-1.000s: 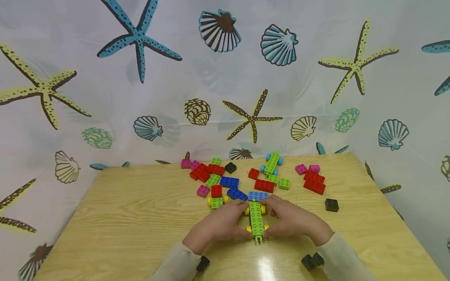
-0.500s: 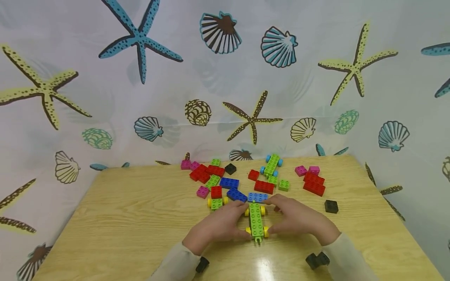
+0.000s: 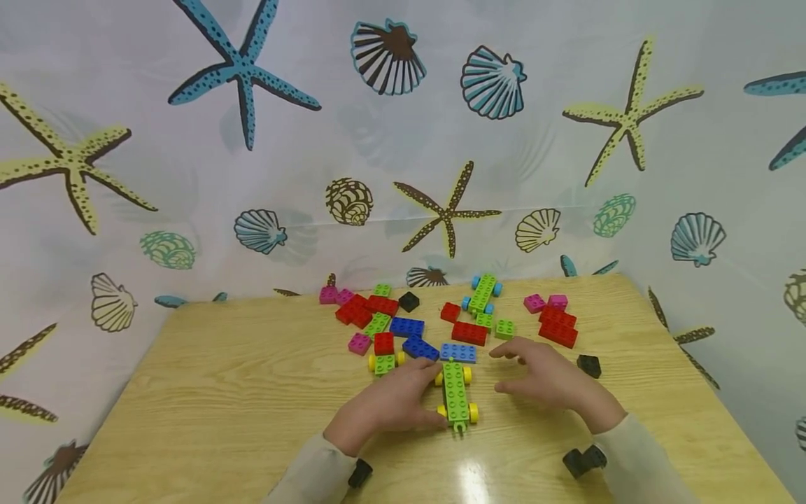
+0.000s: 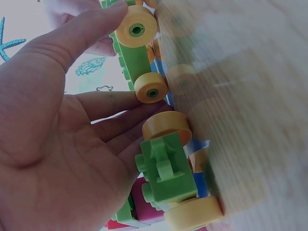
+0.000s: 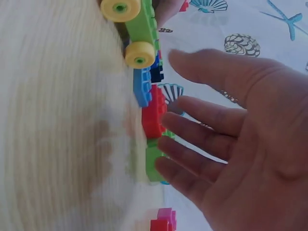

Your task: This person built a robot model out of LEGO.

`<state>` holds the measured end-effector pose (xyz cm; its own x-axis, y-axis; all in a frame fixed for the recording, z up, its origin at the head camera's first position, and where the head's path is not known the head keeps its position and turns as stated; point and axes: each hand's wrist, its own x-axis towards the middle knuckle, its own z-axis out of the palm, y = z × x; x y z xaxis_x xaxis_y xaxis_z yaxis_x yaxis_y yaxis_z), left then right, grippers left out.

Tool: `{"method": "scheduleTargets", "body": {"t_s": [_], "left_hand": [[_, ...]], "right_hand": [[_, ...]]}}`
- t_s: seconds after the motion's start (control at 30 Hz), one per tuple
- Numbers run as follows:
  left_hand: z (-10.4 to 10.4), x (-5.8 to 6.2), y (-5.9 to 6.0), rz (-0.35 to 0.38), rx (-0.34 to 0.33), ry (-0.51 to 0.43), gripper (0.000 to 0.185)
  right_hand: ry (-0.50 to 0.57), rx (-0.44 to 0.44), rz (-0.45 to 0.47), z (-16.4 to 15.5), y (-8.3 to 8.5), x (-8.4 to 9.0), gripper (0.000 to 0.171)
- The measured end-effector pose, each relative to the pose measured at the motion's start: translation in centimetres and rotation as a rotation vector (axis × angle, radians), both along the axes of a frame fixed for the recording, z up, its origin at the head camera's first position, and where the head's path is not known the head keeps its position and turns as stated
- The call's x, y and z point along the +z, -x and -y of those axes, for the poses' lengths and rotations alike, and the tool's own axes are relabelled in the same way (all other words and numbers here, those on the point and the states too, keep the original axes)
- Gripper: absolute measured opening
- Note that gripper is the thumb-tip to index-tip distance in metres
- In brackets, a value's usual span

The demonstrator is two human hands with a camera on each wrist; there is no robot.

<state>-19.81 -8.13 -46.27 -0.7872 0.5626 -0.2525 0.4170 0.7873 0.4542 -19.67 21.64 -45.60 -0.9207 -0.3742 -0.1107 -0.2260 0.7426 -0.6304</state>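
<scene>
A long green toy-brick car base with yellow wheels [image 3: 456, 392] stands on the table in the head view. On its left side lies my left hand [image 3: 395, 402]. In the left wrist view, the thumb [image 4: 91, 29] touches one wheel and the index fingertip reaches the other, with the fingers fairly straight. My right hand [image 3: 546, 378] is apart from the base, to its right, fingers spread and holding nothing. A second, shorter green base with yellow wheels [image 3: 385, 365] stands just beyond the left hand; the right wrist view shows the long base [image 5: 140, 24] beyond the right fingertips.
Blue [image 3: 457, 352], red [image 3: 469, 333], pink and green bricks lie loosely behind the hands. A green base with blue wheels [image 3: 483, 294] stands near the patterned cloth backdrop [image 3: 403, 140]. Stacked red bricks [image 3: 557, 327] and a black brick [image 3: 589, 365] lie to the right.
My right hand has left the long base and moved to the right, its fingers now spread. The left hand stays beside the base, which has hardly moved.
</scene>
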Motion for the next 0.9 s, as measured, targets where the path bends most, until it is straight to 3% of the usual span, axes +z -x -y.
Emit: {"method": "scheduleTargets", "body": {"t_s": [0.17,0.37,0.6,0.7,0.9], "left_hand": [[0.1,0.0,0.0,-0.002,0.001,0.001,0.094],[0.1,0.0,-0.1,-0.011,-0.009,0.011,0.094],[0.1,-0.1,0.0,-0.035,-0.02,0.019,0.094],[0.2,-0.2,0.0,-0.036,-0.022,0.023,0.094],[0.6,-0.7,0.0,-0.043,-0.037,0.012,0.093]], "right_hand": [[0.065,-0.102,-0.089,-1.2,1.6,-0.4,0.045],[0.083,-0.221,-0.165,-3.5,4.9,-0.4,0.045],[0.058,-0.384,-0.134,-5.5,8.2,-0.1,0.052],[0.048,-0.398,-0.102,-5.9,9.0,0.1,0.056],[0.002,-0.344,-0.038,-6.3,10.6,0.1,0.069]]}}
